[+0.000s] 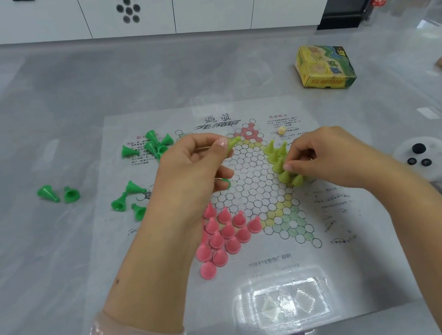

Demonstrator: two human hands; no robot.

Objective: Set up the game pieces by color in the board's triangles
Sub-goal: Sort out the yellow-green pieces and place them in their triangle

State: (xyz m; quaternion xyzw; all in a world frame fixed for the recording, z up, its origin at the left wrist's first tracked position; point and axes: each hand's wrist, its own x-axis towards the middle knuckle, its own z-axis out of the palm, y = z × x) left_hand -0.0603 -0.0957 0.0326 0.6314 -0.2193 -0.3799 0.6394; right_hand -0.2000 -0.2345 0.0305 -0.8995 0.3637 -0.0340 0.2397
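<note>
The yellow-green cone pieces (282, 162) are small hollow plastic pawns, judged very light, stiff and smooth: easy to tip or skid on the glossy paper Chinese-checkers board (196, 304), and best pinched at the narrow tip so that the wide base lands flat in a circle. They stand clustered in the triangle at the right side of the board's star.

The right hand (327, 160) reaches in from the right of the board, wrist low, fingers curled with thumb and forefinger closed on a piece in that cluster. The left hand (187, 170) hovers over the star's left half, palm turned inward, thumb and forefinger clamped on a spare yellow-green piece (232, 144) held tip outward; a dark green bit shows under its lower fingers.

The pink cone pieces (223, 237) fill the triangle at the star's near left. Dark green cone pieces (130, 195) lie toppled along and beyond the board's left edge.
</note>
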